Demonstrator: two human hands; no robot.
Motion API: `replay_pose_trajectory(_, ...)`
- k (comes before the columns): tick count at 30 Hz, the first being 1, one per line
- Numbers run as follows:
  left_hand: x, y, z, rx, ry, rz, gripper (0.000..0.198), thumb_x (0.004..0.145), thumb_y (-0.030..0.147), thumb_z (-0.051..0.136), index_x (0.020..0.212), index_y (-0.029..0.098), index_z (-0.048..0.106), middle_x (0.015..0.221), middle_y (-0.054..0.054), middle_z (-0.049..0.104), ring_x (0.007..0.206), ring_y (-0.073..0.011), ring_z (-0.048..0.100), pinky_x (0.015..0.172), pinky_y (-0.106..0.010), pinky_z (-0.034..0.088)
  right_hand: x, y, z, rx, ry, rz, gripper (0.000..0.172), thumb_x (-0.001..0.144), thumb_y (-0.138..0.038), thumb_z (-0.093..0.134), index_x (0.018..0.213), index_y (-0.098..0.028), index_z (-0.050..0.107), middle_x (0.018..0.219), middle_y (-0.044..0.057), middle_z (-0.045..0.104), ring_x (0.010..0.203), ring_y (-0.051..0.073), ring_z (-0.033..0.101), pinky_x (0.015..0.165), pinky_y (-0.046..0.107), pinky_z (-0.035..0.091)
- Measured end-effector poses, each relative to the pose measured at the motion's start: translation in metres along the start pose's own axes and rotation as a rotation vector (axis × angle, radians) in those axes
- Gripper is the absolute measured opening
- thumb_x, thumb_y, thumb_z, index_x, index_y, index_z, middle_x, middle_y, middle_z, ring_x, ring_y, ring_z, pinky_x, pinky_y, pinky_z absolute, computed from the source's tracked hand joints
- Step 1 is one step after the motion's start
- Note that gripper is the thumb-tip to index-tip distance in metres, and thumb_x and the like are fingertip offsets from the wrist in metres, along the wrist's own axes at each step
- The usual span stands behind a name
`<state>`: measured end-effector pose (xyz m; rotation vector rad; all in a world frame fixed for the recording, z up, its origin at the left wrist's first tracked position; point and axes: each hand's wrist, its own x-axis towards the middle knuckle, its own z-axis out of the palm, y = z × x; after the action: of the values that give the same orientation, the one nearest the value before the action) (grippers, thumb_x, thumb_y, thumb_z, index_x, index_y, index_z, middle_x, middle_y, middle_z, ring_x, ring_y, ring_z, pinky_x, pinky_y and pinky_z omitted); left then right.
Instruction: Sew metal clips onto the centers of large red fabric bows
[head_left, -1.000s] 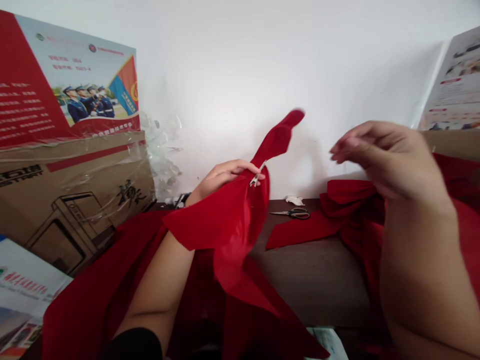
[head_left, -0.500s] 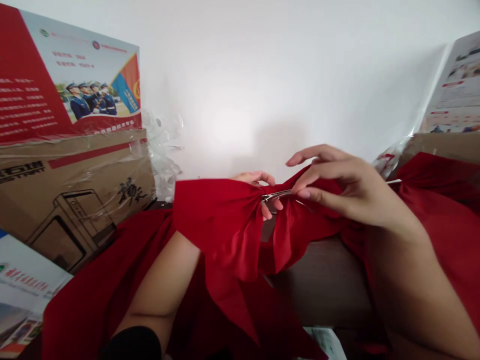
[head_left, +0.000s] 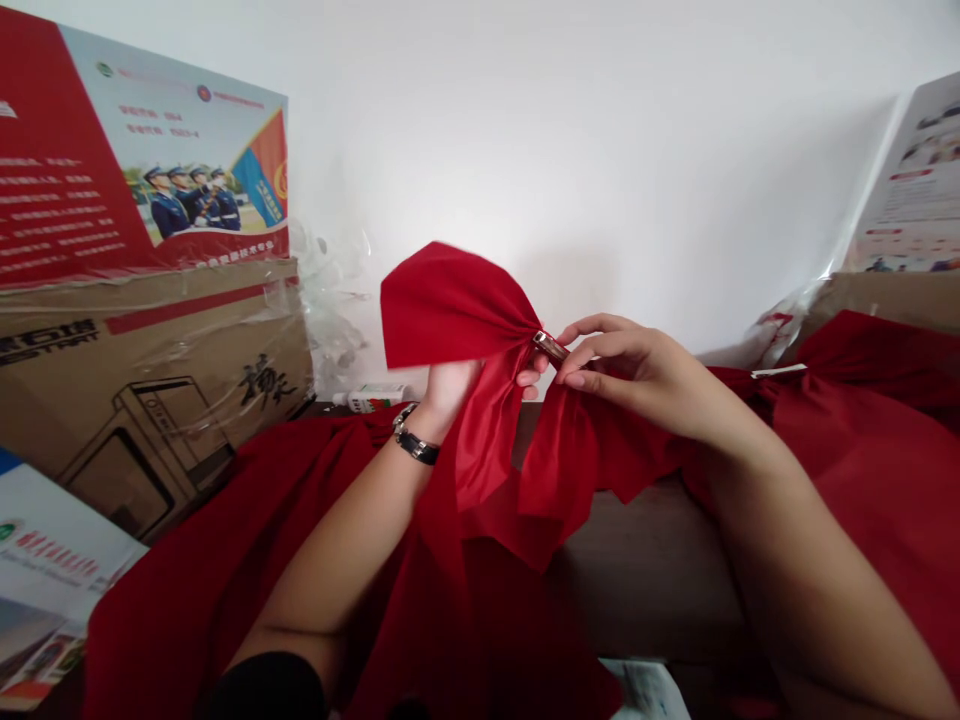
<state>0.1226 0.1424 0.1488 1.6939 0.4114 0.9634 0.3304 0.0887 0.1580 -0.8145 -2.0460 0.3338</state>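
Note:
A large red fabric bow [head_left: 457, 310] with long tails hangs before me, raised off the table. Across its gathered centre sits a metal hair clip [head_left: 551, 348]. My left hand [head_left: 454, 385] is closed on the bow from behind; the cloth covers part of it, and its fingertips show below the clip. With thumb and fingers, my right hand [head_left: 630, 370] pinches the right end of the clip. A second red bow [head_left: 862, 380] lies at the right with a pale strip at its middle.
At the left stand a cardboard box [head_left: 150, 400] and a printed red and blue board [head_left: 172, 170]. More red cloth [head_left: 225, 520] spreads over the dark table [head_left: 652, 560]. A small white box [head_left: 379, 397] is by the wall, near clear plastic wrap [head_left: 330, 300].
The bow has tilted, its left loop rising and its right side dropping. The clip now slants down to the right and looks closed against the bow. My left wrist with its watch has come into sight.

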Motion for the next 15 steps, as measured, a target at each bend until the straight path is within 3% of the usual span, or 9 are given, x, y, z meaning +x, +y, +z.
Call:
replay_pose_trajectory(4, 0.003, -0.001, 0.010, -0.061, 0.084, -0.003, 0.051, 0.085, 0.053, 0.032, 0.096, 0.012, 0.060, 0.080, -0.011, 0.063, 0.076, -0.0230, 0.060, 0.068, -0.038, 0.051, 0.006, 0.009, 0.007, 0.131, 0.040, 0.054, 0.024, 0.078, -0.045, 0.068, 0.079, -0.022, 0.072, 0.108, 0.008, 0.061, 0.095, 0.021, 0.062, 0.086, 0.035, 0.052)
replay_pose_trajectory(8, 0.004, -0.011, 0.018, 0.076, 0.231, 0.204, 0.034, 0.081, 0.040, 0.060, 0.103, 0.014, 0.061, 0.102, -0.009, 0.066, 0.098, -0.0207, 0.061, 0.090, -0.033, 0.046, 0.008, 0.010, 0.010, 0.261, -0.005, 0.093, 0.021, 0.075, -0.042, 0.071, 0.079, -0.022, 0.072, 0.111, 0.007, 0.062, 0.096, 0.020, 0.063, 0.088, 0.035, 0.052)
replay_pose_trajectory(11, 0.004, -0.016, 0.019, 0.098, 0.280, 0.286, 0.032, 0.083, 0.038, 0.062, 0.107, 0.017, 0.060, 0.121, -0.009, 0.062, 0.115, -0.0213, 0.056, 0.101, -0.033, 0.040, 0.007, 0.010, 0.010, 0.390, -0.068, 0.113, 0.018, 0.074, -0.039, 0.072, 0.078, -0.021, 0.071, 0.115, 0.006, 0.063, 0.100, 0.020, 0.063, 0.092, 0.038, 0.050)
replay_pose_trajectory(15, 0.003, -0.012, 0.011, 0.049, 0.272, 0.336, 0.034, 0.088, 0.041, 0.055, 0.113, 0.018, 0.055, 0.106, -0.008, 0.066, 0.107, -0.0206, 0.062, 0.097, -0.035, 0.045, 0.005, 0.012, -0.002, 0.553, 0.028, 0.157, 0.015, 0.072, -0.034, 0.075, 0.073, -0.022, 0.067, 0.110, 0.004, 0.067, 0.108, 0.022, 0.062, 0.096, 0.040, 0.047)
